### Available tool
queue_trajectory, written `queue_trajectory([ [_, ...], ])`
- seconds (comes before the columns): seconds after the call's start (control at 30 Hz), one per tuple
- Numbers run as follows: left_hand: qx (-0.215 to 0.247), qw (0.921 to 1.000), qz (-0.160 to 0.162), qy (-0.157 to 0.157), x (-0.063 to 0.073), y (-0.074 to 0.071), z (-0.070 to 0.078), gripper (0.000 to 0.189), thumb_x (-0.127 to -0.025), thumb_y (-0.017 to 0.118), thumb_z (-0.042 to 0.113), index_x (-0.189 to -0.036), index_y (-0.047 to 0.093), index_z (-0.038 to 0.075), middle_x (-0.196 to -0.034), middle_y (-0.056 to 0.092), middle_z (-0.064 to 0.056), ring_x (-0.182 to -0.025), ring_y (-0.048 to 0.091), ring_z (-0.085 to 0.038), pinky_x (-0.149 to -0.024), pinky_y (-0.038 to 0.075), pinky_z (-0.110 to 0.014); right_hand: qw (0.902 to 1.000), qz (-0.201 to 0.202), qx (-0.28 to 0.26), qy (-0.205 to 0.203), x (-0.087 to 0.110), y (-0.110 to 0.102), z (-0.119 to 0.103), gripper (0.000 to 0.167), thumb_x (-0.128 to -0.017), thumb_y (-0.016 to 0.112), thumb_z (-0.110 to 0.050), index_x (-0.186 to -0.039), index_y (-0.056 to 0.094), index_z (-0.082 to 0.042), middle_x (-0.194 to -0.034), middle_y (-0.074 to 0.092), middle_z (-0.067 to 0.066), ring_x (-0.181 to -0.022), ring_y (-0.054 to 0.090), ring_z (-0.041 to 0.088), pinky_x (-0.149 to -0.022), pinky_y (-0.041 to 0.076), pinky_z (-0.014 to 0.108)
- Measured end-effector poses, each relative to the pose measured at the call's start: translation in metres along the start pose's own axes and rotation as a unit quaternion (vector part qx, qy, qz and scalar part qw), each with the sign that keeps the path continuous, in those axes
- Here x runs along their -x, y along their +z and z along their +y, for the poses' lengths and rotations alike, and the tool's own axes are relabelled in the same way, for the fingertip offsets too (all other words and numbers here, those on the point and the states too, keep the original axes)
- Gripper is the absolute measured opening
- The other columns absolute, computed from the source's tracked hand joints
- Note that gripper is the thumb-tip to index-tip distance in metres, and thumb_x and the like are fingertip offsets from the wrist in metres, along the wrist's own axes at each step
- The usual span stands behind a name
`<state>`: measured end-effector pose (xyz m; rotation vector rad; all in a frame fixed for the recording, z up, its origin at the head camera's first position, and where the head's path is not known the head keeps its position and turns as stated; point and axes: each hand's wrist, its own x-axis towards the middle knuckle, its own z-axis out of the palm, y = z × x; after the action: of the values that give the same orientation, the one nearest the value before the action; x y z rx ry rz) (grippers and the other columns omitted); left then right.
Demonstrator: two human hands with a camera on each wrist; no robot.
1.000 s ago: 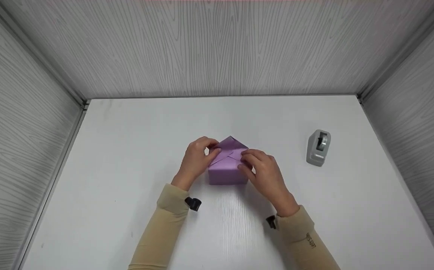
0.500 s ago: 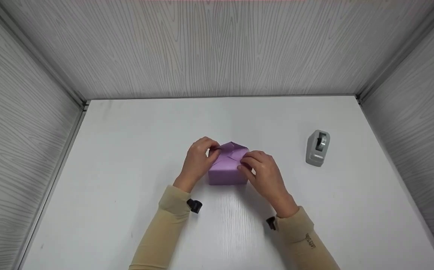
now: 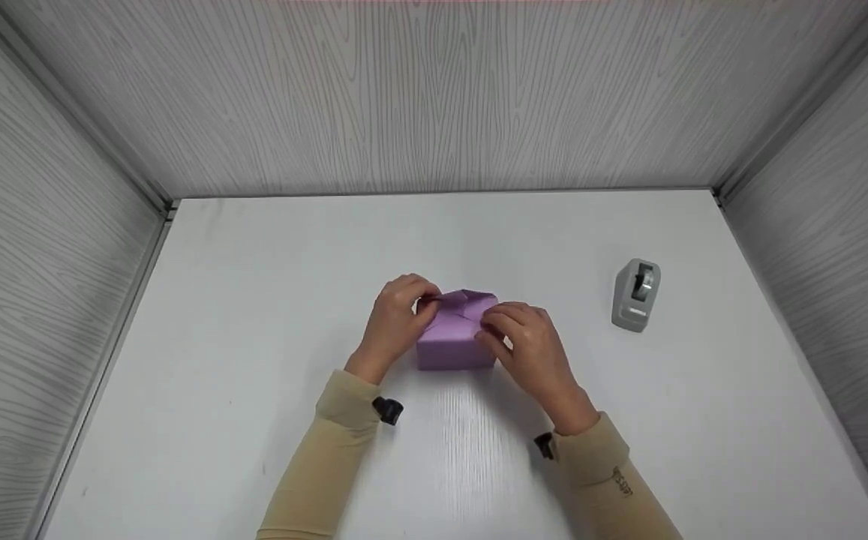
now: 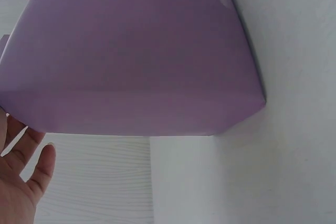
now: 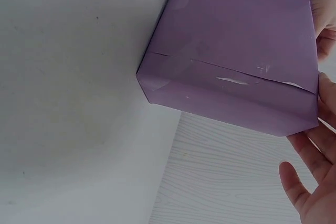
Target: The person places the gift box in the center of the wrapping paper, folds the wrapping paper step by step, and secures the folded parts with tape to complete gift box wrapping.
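Note:
A box wrapped in purple paper (image 3: 455,354) stands on the white table. At its far top edge, a folded paper flap (image 3: 476,300) leans up over the top. My left hand (image 3: 396,316) pinches the paper between thumb and index finger at the flap's left end. My right hand (image 3: 533,346) has thumb and fingers curled at the top right edge of the box, holding the paper there. In the right wrist view, the box's side (image 5: 236,40) shows a seam with small pale gaps and bits of clear tape. The exact finger contacts are partly hidden.
A grey tape dispenser (image 3: 635,295) with a roll stands to the right on the table (image 3: 291,255). Wood-patterned panels (image 3: 434,97) close off the back and both sides. A small black device (image 3: 388,410) sits at my left cuff.
The far flap has been lowered from a raised point towards the top of the box. My left hand has shifted only slightly with it, and the right hand has barely moved.

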<state>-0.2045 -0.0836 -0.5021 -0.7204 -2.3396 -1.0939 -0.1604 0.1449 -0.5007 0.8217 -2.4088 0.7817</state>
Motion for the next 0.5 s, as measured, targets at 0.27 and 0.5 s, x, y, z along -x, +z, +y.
queue_trajectory([
  [0.27,-0.014,0.9999,-0.003,0.008,0.0009,-0.0004,-0.0001,0.01,-0.082,0.074,-0.002,-0.085,0.071,0.007,-0.084,0.067,-0.001,-0.077,0.06,-0.016,-0.075,0.048,-0.037,0.9999,-0.01,-0.012,-0.007,0.0036,-0.0021,0.0009,0.02,-0.084,0.079,-0.018,-0.101,0.074,-0.007,-0.111,0.068,0.004,-0.109,0.059,0.023,-0.086,0.045,0.044],
  [0.5,-0.005,0.9996,-0.021,0.016,0.0081,-0.0045,0.0045,0.017,-0.083,0.079,0.017,-0.096,0.074,0.006,-0.092,0.068,-0.003,-0.087,0.062,-0.019,-0.08,0.048,-0.039,1.0,-0.006,0.0,-0.001,0.0042,-0.0013,-0.0006,0.02,-0.084,0.079,-0.018,-0.099,0.074,-0.006,-0.109,0.064,0.007,-0.101,0.061,0.025,-0.082,0.046,0.045],
])
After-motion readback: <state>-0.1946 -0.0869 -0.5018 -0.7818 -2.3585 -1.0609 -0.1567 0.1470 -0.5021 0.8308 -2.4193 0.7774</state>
